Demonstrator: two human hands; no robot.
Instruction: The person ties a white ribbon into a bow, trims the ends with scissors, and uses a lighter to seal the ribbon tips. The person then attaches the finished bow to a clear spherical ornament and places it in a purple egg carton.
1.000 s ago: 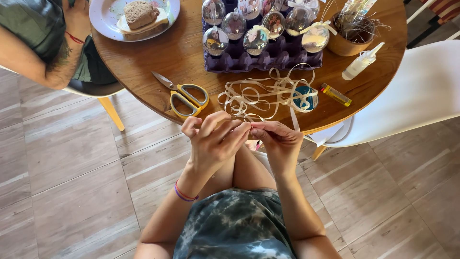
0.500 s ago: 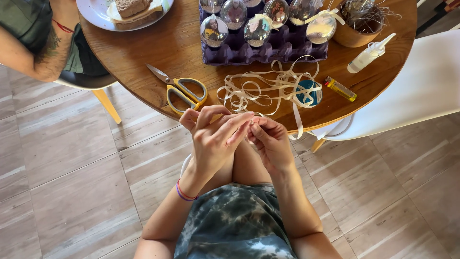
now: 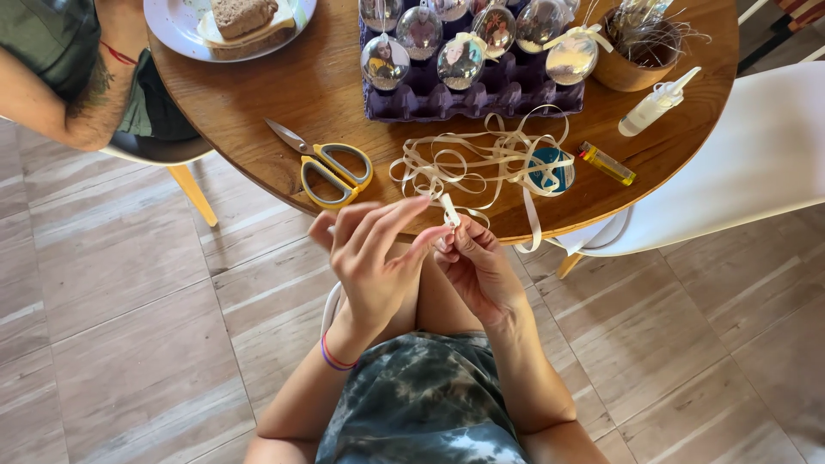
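Head view. My left hand [image 3: 374,258] and my right hand [image 3: 477,266] meet just below the near edge of the round wooden counter [image 3: 284,94], above my lap. Both grasp the same short end of cream ribbon [image 3: 449,209]: the left pinches it between thumb and forefinger with the other fingers spread loose, and the right closes around it from below. The end stands up between the fingertips. Whether it runs unbroken into the pile on the counter, I cannot tell.

The rest of the ribbon lies on the counter as a loose tangle of loops [image 3: 481,159] around a blue spool [image 3: 550,169], with one strand hanging over the edge.

Handling judgement: the ribbon is light, thin and limp. It will not hold a shape unaided, and it looks smooth enough to slip from a weak pinch. Hold it close to the working end, flat between the fingertips. Pull gently, since the loops may snag.

Nearby on the counter: yellow-handled scissors [image 3: 331,167] left of the tangle; a yellow lighter [image 3: 607,163] and a small white bottle [image 3: 655,105] to the right; a purple tray [image 3: 481,90] holding clear round ornaments [image 3: 461,60], which look fragile; and a plate [image 3: 176,30] with bread. Another person's arm [image 3: 51,94] rests at the far left.
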